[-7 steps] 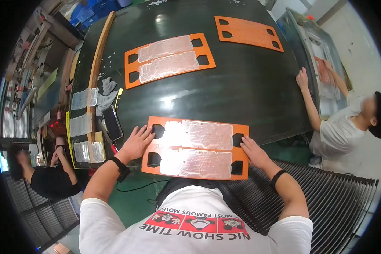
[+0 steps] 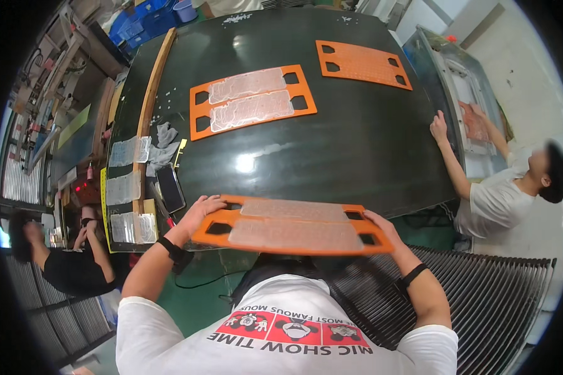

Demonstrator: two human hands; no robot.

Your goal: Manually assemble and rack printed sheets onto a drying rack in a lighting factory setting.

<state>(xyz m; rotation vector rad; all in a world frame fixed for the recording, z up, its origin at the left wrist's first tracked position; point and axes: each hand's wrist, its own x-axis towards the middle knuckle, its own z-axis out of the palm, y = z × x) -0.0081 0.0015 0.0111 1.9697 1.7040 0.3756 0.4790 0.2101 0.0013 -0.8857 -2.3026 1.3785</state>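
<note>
I hold an orange carrier board (image 2: 294, 249) by its two ends, over the near edge of the dark table. Two clear sheets (image 2: 294, 234) printed with fine pale traces lie side by side on it, and dark handle holes pierce its ends. My left hand (image 2: 201, 214) grips the left end, its fingers closed over the far corner. Around the right end my right hand (image 2: 381, 226) is closed; its fingertips are partly hidden. The board appears tilted, its near edge raised toward me.
On the dark table (image 2: 356, 144) lie a second loaded orange board (image 2: 303, 94) and a third (image 2: 363, 64) at far right. A wooden strip (image 2: 153, 94), clear sheets (image 2: 123, 187), a phone (image 2: 170, 187) and grey cloth (image 2: 161, 150) line the left. One co-worker (image 2: 497, 203) stands right, another (image 2: 75, 269) left; a ribbed rack (image 2: 469, 294) stands near right.
The held board has tilted, so it looks flatter and the glare on its sheets is gone. Both hands still hold its ends. The table sits slightly lower in view.
</note>
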